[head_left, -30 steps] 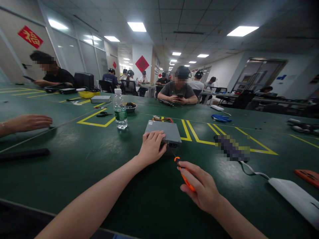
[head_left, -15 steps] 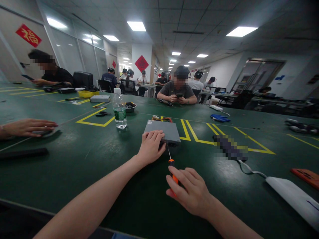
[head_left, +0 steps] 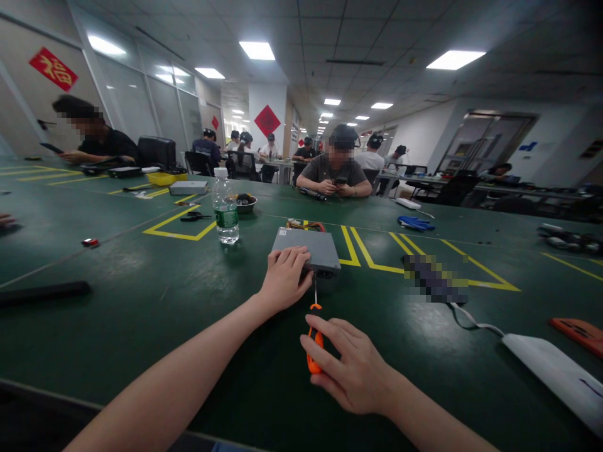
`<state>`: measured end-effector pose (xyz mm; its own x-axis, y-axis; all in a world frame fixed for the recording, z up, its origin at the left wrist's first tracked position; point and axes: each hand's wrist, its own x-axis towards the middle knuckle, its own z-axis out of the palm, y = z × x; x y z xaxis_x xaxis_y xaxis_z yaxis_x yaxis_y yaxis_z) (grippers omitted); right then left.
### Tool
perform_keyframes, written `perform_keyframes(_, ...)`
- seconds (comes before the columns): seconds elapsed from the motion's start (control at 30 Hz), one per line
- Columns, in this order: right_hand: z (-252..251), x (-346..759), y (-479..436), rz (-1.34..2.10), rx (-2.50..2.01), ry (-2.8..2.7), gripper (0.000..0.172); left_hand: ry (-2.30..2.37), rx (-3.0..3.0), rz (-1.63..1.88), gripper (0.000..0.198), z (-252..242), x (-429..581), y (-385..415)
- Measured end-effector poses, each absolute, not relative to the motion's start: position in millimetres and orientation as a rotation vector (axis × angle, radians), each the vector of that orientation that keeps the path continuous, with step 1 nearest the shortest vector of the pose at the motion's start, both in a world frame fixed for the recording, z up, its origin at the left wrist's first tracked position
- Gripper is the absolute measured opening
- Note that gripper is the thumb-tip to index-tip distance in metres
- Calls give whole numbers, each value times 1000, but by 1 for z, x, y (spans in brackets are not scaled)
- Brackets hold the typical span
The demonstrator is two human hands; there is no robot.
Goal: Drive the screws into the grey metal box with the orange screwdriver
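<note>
A grey metal computer power supply (head_left: 320,248) lies on the green table, with a bundle of coloured wires (head_left: 306,225) at its far side. My left hand (head_left: 287,276) rests on its near left corner, the fingers over the top and the thumb at the near side. Held in the fingers of my right hand (head_left: 346,361) is an orange and black screwdriver (head_left: 315,355). Its shaft points away from me, and the tip meets the near face of the power supply by my left thumb. The exact spot under the tip is too small to make out.
Left of the power supply stands a water bottle (head_left: 227,210), with a metal bowl (head_left: 245,202) behind it. A white power strip (head_left: 551,370) and an orange phone (head_left: 579,334) lie at the right. Blue gloves (head_left: 415,223) are farther back. A person (head_left: 335,166) sits opposite.
My right hand and the screwdriver handle have swung left, so the shaft points straighter ahead. My left hand stays put. Another person's hand at the left has drawn back, uncovering a small red object.
</note>
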<state>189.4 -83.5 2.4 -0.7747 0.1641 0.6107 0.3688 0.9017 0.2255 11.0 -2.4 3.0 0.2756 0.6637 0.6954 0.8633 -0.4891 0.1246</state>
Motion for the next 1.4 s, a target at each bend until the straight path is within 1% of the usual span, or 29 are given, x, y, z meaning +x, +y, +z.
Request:
perform_keyframes(0.23,-4,187,-83,-438,-323,-2413,24,-1384,-2270,-1002,30,2,11,-3)
perform_keyframes(0.57,4,188,-83,-365,-389,-2466,36,-1316,-2271,-954,37,-1,9,-2)
perform_keyframes(0.77,1,188,-83,-394,-367,-2491,30,-1253,-2304,-931,41,-1,8,-4)
perform_keyframes(0.9,-6,188,-80,-361,-327,-2444,26,-1205,-2366,-952,39,-2,9,-5)
perform_keyframes(1.2,4,188,-85,-322,-365,-2487,30,-1213,-2424,-1061,30,-4,6,1)
perform_keyframes(1.4,-3,189,-84,-423,-330,-2440,20,-1236,-2431,-1055,29,-2,5,1)
